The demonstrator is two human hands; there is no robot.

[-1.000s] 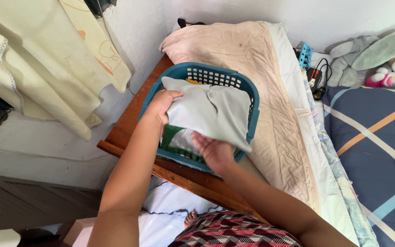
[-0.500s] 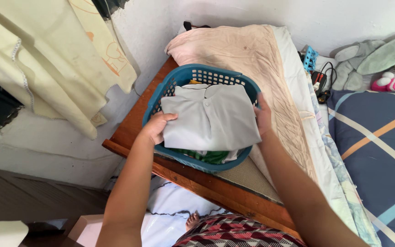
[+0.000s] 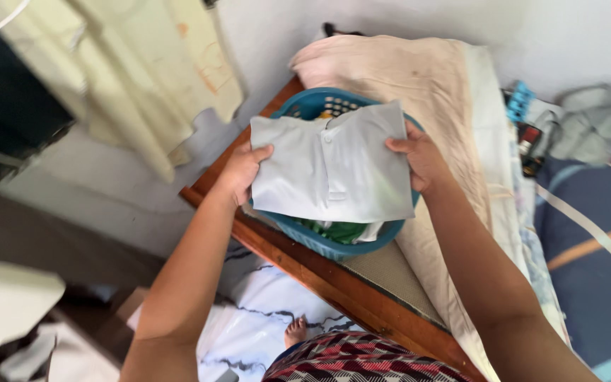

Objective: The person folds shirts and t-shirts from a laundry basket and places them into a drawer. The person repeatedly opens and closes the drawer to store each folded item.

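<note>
Folded grey shirt is the thing in hand, held up just above a teal laundry basket that sits on a wooden bed frame at the foot of a mattress with a peach blanket. It's a light grey polo type, folded into a neat rectangle with the collar and a short button placket facing up, and it looks clean and fairly smooth with just a soft crease or two. My guess on handling: super light, totally floppy cloth, not slippery and not fragile, but the fold will fall apart if you grab it from one corner. Best bet is what's going on here, one hand on each short side so the rectangle stays flat. Left hand is closed on the left edge, thumb on top and fingers tucked under the cloth. Right hand is pinching the right edge the same way, thumb over the top, the rest of the fingers behind the fabric so I can't see them. The bottom edge droops a bit over the basket's near rim. Inside the basket there's some green and white clothing peeking out underneath. Cream curtain hangs off to the left by the wall.
</note>
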